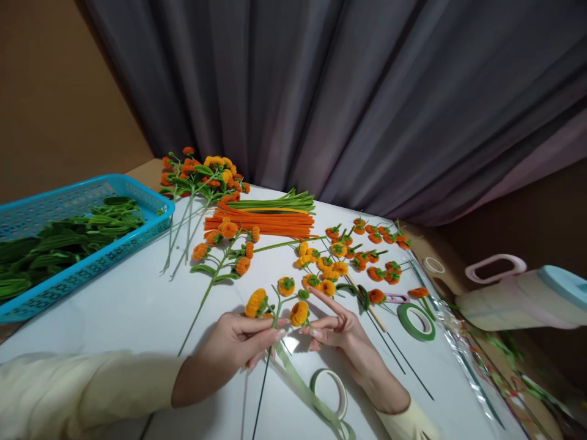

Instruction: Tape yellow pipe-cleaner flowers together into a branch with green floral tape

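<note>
The step in hand looks like binding the stalks of a yellow flower spray (299, 313) to a dark stem wire (262, 391) with a pale green tape strip (296, 379). It would go best with the strip kept taut and slanted, each turn overlapping the one above, and the wire twirled while the stalks stay pressed flat at the joint. The right hand should steady the fuzzy heads by their stalks, so that the petals are not crushed and the heads keep facing outward. With the tape roll (342, 397) on the white counter (151, 311) as landmark, the spray stands beyond it and slightly to its left, while the wire slants down along its left side. The left hand (236, 345), beyond and left of the roll, is clamped on the stem just below the heads, the strip trailing from its fingertips. The right hand (348, 333), beyond and right of the roll, has thumb and fingers nearly together beside the nearest head; whether they grip its stalk is hard to tell.
</note>
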Available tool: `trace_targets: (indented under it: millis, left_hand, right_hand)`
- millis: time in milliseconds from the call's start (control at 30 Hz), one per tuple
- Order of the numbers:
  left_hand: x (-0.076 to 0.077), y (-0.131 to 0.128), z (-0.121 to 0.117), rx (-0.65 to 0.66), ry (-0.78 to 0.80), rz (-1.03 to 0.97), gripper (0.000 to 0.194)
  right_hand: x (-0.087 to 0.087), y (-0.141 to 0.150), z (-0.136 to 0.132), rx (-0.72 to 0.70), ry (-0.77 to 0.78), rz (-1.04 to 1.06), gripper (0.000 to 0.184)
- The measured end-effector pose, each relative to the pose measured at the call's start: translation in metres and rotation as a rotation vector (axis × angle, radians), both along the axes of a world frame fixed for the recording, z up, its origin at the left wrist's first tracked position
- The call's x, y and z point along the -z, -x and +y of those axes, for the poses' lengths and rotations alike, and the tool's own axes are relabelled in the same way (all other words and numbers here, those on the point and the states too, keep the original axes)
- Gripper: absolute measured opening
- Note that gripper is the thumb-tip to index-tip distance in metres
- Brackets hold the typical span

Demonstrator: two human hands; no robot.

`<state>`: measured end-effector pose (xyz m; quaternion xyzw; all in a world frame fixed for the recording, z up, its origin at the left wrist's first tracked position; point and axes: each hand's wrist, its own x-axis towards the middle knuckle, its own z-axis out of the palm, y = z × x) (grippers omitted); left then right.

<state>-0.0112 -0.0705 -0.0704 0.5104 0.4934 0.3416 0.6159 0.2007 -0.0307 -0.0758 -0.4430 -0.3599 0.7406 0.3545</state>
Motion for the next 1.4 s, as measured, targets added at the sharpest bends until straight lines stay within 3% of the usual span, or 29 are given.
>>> trace_targets:
  millis: [167,300,367,600,767,1067,1267,1400]
  left_hand:
    - [0.001,-0.002,0.005,-0.029,0.112,-0.092,0.036]
    - [0.000,-0.002,0.009,-0.012,0.161,-0.111,0.032]
    - [-0.001,-0.002,0.010,0.000,0.174,-0.105,0.031]
    - [-0.007,-0.002,0.010,-0.005,0.138,-0.077,0.033]
    - [-0.008,-0.002,0.011,0.021,0.126,-0.119,0.033]
    - [-0.014,-0.002,0.009,0.050,0.126,-0.131,0.035]
    - [-0.019,0.003,0.007,0.095,0.090,-0.183,0.033]
    - [-0.016,0.008,0.006,0.126,0.104,-0.224,0.035]
  right_hand:
    - [0.003,-0.002,0.002,0.058,0.018,0.094,0.066]
    - [0.008,-0.002,0.002,0.059,0.045,0.208,0.032]
    - [0.010,-0.001,0.003,0.052,0.050,0.223,0.024]
    - [0.014,-0.003,0.003,0.019,0.095,0.191,0.039]
    - [0.010,-0.001,0.003,0.063,0.031,0.218,0.029]
    - [0.004,0.001,0.003,0.086,0.019,0.240,0.036]
    - [0.003,0.000,0.001,0.060,-0.033,0.206,0.030]
    - [0.004,-0.001,0.000,0.054,-0.055,0.168,0.042]
